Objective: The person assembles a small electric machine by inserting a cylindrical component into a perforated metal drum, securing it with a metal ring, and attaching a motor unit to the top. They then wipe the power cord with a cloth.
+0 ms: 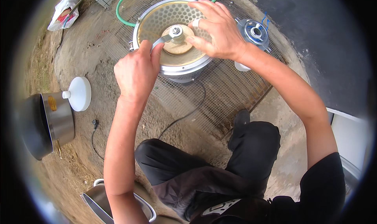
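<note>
A round metal machine drum [184, 70] with a perforated inner wall stands on a wire-mesh grate ahead of me. In its middle is a beige disc [180, 49] with a metal hub and a nut [176, 30] on top. My left hand [135, 73] is closed round the handle of a wrench [161, 40], whose head sits at the hub. Over the drum's right side, my right hand [218, 31] has its fingers spread, wearing a ring. Its fingertips are by the far rim and wall, and its thumb is near the disc. Whether they touch is unclear.
A metal part with a round opening [255, 31] and blue wires lies right of the drum. Green hose [125, 18] shows behind. At left are a steel pot [61, 116] and a white round lid [80, 93]. A cable with a plug [95, 124] and another pot [96, 200] lie nearer.
</note>
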`<control>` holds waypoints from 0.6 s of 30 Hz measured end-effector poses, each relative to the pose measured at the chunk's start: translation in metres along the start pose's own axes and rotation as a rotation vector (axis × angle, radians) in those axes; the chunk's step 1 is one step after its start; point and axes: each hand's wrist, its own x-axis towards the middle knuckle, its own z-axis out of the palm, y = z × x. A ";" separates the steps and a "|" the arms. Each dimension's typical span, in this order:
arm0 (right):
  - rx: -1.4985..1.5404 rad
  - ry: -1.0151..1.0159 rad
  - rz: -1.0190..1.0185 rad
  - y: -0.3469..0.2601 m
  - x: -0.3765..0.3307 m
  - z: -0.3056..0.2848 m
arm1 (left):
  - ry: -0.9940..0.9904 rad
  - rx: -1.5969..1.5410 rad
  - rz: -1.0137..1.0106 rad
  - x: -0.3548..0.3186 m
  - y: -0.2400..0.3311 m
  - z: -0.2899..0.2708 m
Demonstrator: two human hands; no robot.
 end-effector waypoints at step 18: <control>0.226 -0.123 -0.127 -0.018 -0.027 0.001 | -0.066 0.054 -0.074 0.002 0.010 -0.007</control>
